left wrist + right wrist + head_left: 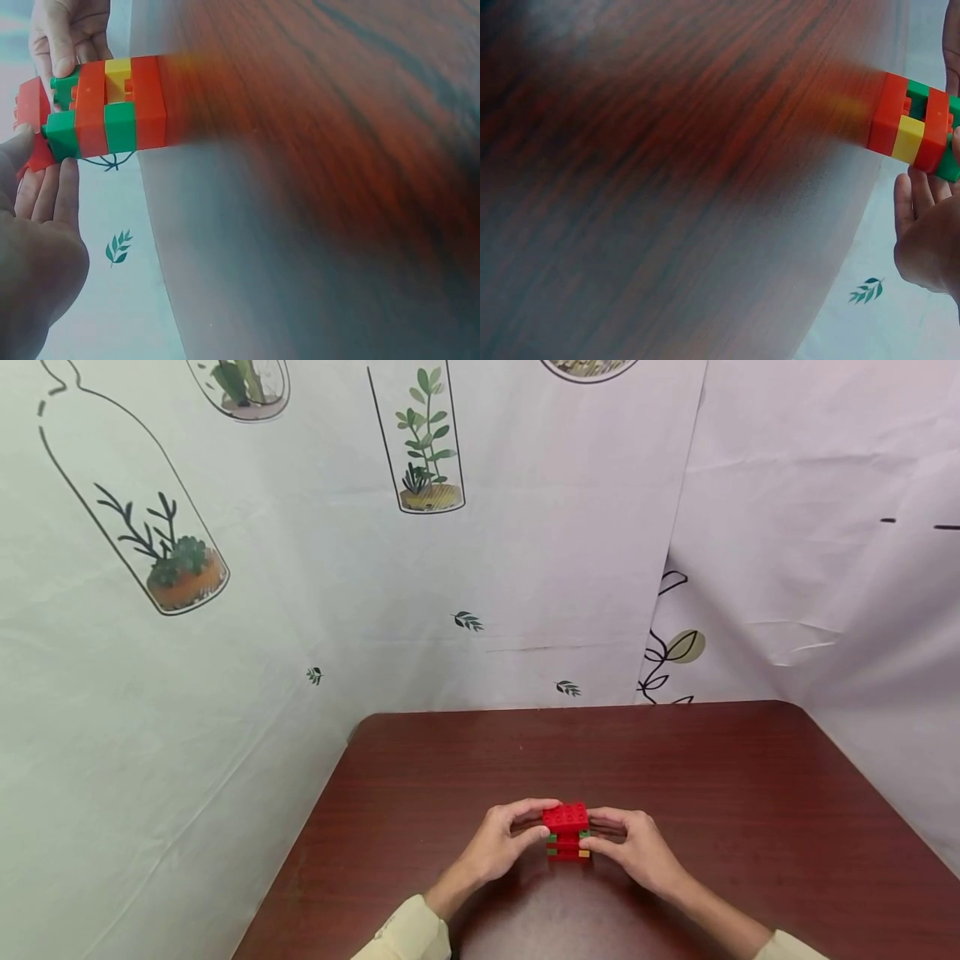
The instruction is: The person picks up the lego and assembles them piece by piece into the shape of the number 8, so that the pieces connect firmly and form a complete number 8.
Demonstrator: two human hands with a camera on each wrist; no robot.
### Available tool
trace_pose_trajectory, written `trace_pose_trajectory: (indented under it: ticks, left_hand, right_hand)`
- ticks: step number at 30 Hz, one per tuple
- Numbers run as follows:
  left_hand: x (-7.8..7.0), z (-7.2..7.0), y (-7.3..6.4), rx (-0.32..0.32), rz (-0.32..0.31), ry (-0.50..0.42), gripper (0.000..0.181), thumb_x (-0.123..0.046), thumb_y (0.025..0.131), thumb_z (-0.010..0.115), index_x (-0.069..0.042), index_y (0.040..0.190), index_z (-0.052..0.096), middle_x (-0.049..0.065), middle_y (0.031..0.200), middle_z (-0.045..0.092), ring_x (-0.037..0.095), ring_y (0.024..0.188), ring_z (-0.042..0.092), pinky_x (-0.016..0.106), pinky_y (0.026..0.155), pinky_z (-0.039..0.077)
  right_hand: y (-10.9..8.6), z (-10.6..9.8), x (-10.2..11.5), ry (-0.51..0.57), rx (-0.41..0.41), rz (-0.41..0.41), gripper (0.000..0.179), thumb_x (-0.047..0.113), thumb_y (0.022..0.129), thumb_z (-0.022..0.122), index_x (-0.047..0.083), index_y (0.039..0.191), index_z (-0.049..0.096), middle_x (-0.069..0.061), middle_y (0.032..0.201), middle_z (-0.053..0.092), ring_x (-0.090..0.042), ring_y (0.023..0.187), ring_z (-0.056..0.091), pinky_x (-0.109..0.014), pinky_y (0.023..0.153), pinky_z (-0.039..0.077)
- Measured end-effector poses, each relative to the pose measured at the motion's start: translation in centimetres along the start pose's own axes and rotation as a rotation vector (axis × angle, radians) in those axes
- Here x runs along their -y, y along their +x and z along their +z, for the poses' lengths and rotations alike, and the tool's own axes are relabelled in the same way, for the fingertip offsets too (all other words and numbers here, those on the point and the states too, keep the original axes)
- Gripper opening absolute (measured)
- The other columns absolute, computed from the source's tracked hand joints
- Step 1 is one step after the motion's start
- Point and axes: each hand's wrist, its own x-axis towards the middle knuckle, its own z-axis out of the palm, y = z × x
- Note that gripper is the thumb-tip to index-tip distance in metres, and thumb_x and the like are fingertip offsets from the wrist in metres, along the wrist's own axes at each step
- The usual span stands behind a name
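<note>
A small tower of toy building bricks stands on the table between both hands. It is layered: a red brick at the bottom, a green brick and a yellow brick over it, another red brick, then green bricks. A studded red brick sits at the top, slightly tilted in the left wrist view. My left hand pinches this top brick between thumb and fingers. From the other side my right hand grips the tower, its thumb on an upper green brick.
The dark reddish-brown wooden table reaches back to a white wall covering printed with plants in jars. More white covering hangs along the left and right sides. Its far corners are rounded.
</note>
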Motion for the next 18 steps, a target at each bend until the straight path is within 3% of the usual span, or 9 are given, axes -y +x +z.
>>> trace_pose_trajectory:
  ticks: [11,18]
  left_hand:
    - [-0.37,-0.2,0.07,0.029,0.023,0.09,0.046,-0.009,0.098,0.075,-0.013,0.143,0.068,0.002,0.133,0.073,0.013,0.118,0.07,0.032,0.102,0.055]
    - [-0.37,-0.18,0.12,0.032,0.064,0.171,0.045,-0.009,0.098,0.074,-0.01,0.143,0.067,0.002,0.132,0.073,0.01,0.118,0.07,0.029,0.101,0.055]
  right_hand:
    - [-0.01,0.08,0.11,-0.004,-0.007,-0.008,0.037,0.013,0.088,0.088,-0.001,0.121,0.076,-0.016,0.115,0.078,-0.014,0.102,0.076,-0.027,0.086,0.061]
    - [0.01,0.02,0.4,0.011,-0.008,-0.014,0.039,0.009,0.089,0.087,-0.007,0.122,0.074,-0.02,0.116,0.076,-0.022,0.101,0.077,-0.031,0.085,0.062]
